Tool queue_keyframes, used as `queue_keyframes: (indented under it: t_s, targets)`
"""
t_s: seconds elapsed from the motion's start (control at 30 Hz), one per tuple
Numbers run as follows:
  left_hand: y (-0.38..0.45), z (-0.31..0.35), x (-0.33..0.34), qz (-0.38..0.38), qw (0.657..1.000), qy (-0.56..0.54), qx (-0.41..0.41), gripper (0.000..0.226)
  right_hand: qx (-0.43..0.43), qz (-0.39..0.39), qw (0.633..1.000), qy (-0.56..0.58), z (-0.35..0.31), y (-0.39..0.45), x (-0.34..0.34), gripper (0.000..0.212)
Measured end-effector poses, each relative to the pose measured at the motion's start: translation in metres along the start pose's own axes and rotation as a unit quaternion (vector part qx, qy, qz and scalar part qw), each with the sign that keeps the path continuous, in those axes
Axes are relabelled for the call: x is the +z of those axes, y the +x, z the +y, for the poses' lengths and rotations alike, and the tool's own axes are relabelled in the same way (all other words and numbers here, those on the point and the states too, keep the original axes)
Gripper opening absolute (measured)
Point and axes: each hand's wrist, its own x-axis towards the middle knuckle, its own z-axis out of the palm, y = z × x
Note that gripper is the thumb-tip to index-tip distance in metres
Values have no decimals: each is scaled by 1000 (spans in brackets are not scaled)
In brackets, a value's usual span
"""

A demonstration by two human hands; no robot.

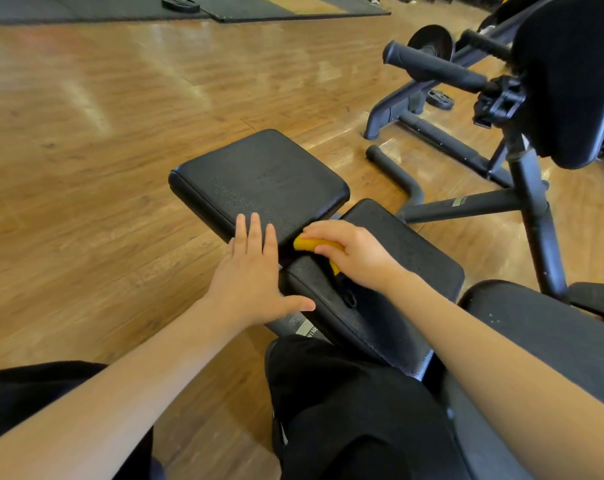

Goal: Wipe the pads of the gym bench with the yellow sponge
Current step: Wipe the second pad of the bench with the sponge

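Wooden gym floor (103, 133) carries black bench pads (259, 181). Left hand (252, 271) lies flat, fingers straight, on the far pad's near edge. Right hand (349, 251), grip curled, holds the yellow sponge (311, 244) in the gap between pads.

A glossy wood-plank floor (103, 109) reflected pale streaks of light. Dark rubber mats (127, 8) lay at the far edge, one bearing a weight plate (180, 3). To the right stood a black exercise machine (466, 109), with another small plate (440, 98) lying beside its frame.
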Motion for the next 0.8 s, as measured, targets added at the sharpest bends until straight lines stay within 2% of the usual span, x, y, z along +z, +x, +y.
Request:
queue_keyframes:
  t_s: [0.17,0.37,0.67,0.8]
  targets:
    - [0,0,3,13,1000,6,6,127,108,86,990,4,42,0,-36,33]
    - [0,2,1,12,1000,2,0,125,179,128,975,-15,52,18,-43,35]
    - [1,1,3,8,1000,5,1,127,299,125,945,-43,63,-34,-63,38]
    - [2,4,2,8,1000,4,-7,126,314,159,935,-43,66,-76,-63,39]
